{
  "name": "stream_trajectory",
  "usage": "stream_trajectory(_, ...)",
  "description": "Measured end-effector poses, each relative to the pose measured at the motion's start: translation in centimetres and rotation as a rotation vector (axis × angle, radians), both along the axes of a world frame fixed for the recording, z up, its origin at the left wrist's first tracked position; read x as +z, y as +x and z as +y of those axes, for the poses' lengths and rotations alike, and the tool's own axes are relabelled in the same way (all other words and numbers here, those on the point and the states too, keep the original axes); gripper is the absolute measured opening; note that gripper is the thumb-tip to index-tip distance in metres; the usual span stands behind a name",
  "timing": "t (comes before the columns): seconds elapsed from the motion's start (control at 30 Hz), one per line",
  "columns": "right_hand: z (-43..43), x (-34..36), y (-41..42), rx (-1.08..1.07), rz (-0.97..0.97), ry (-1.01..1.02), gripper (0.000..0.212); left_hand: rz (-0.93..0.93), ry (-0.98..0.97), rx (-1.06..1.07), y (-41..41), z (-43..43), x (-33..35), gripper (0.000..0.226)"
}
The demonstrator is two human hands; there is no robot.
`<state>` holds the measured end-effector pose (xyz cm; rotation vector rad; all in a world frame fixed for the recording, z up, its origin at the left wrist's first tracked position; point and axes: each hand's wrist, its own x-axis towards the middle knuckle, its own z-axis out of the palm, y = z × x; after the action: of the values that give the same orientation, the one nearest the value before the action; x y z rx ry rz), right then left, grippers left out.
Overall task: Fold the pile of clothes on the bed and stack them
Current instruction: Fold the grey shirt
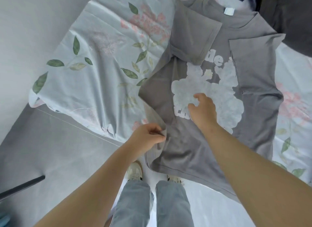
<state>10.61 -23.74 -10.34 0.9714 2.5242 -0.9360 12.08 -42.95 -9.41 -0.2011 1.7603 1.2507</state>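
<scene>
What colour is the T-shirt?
The T-shirt is grey with a white print, seen best in the head view.

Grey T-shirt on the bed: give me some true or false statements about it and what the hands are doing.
1. The grey T-shirt lies print side up on the floral sheet. True.
2. Both sleeves are spread flat out to the sides. False: both are folded in over the body of the shirt.
3. The left hand pinches the shirt's side edge. True.
4. The right hand grips the hem. False: it rests on the white print in the middle of the shirt.
5. Dark clothes lie beyond the shirt, on the person's right. True.
</scene>
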Motion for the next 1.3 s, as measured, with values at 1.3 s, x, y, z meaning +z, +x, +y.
stream_trajectory(1.3,27.1,2.2,-11.7,-0.479,0.481,-0.442,0.039,-0.063,0.312,-0.713,4.7,26.5,3.5,0.004)
